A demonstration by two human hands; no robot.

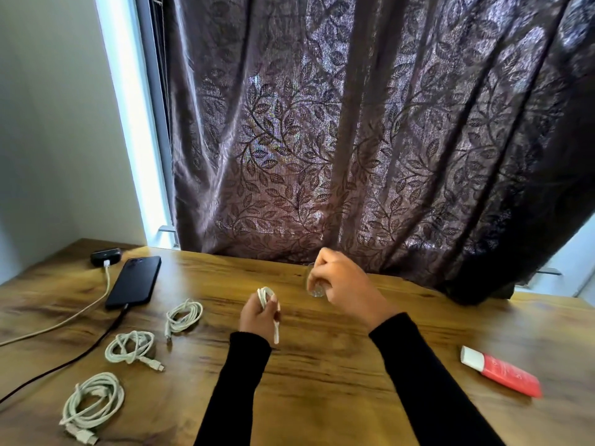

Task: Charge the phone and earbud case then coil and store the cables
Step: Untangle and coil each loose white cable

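A black phone [133, 281] lies face down at the table's far left with a dark cable [80, 352] plugged into its near end. Behind it sits a black earbud case [104, 255] with a pale cable [64, 320] plugged in. My left hand [259, 317] grips a bundled white cable [265, 297]; one plug end hangs below the fist. My right hand [341, 284] is curled round a small clear glass-like object [314, 289], mostly hidden by the fingers. Three coiled white cables [183, 315] [130, 347] [93, 403] lie on the left half of the table.
A red tube with a white cap [502, 371] lies at the right on the wooden table [322, 381]. A dark leaf-patterned curtain [354, 140] hangs over the table's far edge. A wall and a bright window strip are at the left.
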